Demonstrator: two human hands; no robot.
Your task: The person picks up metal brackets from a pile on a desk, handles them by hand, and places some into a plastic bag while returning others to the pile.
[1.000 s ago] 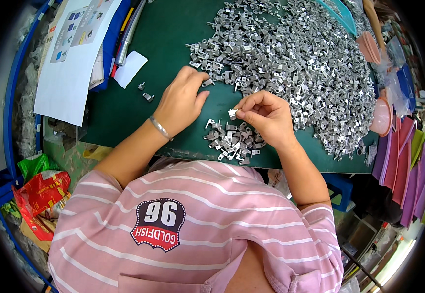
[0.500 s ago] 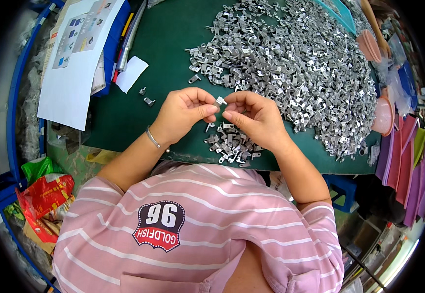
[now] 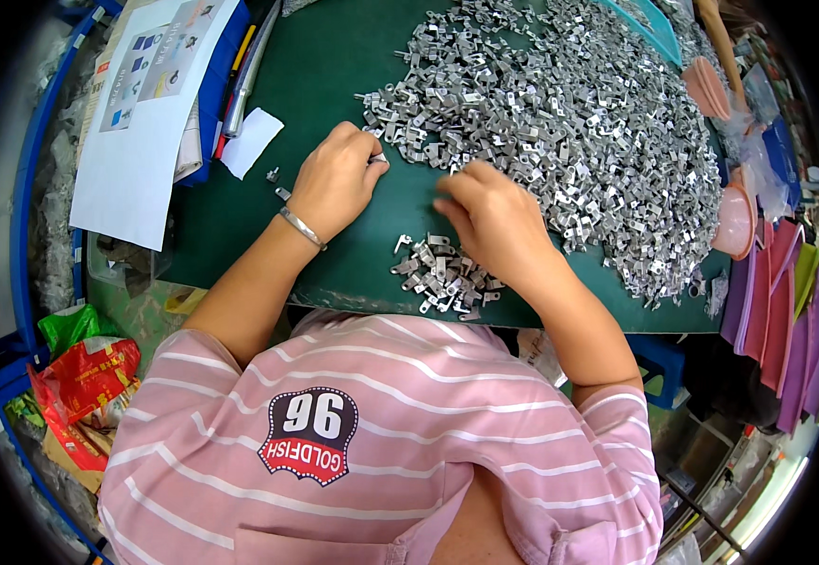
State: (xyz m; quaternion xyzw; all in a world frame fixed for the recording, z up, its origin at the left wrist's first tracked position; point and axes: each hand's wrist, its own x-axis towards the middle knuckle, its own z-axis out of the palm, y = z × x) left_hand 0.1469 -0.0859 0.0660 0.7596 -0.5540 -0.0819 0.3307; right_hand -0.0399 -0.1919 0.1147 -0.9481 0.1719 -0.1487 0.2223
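Note:
My left hand (image 3: 337,181) is closed over the green table, thumb and fingers pinching a small metal bracket (image 3: 379,160) at the left edge of a large heap of the same parts (image 3: 560,122). To its right, my right hand (image 3: 502,221) hovers with bent fingers between the large heap and a smaller pile of brackets (image 3: 445,273) near the table's front edge. Motion smears its fingertips, so whether it holds anything is unclear. Two loose metal pieces, one a bracket (image 3: 283,194), lie left of my left wrist, partly beside the forearm.
At the left, a white sheet (image 3: 127,151) lies over a blue tray (image 3: 211,104) with pens alongside. A scrap of white paper (image 3: 252,143) is on the table. Pink bowls (image 3: 735,222) and a turquoise basket (image 3: 654,33) stand to the right. Another person's arm (image 3: 718,42) shows at far right.
My hands have moved apart from a shared small metal piece. The left went up and left to a loose bracket by the heap; the right shifted slightly right and its fingers blurred.

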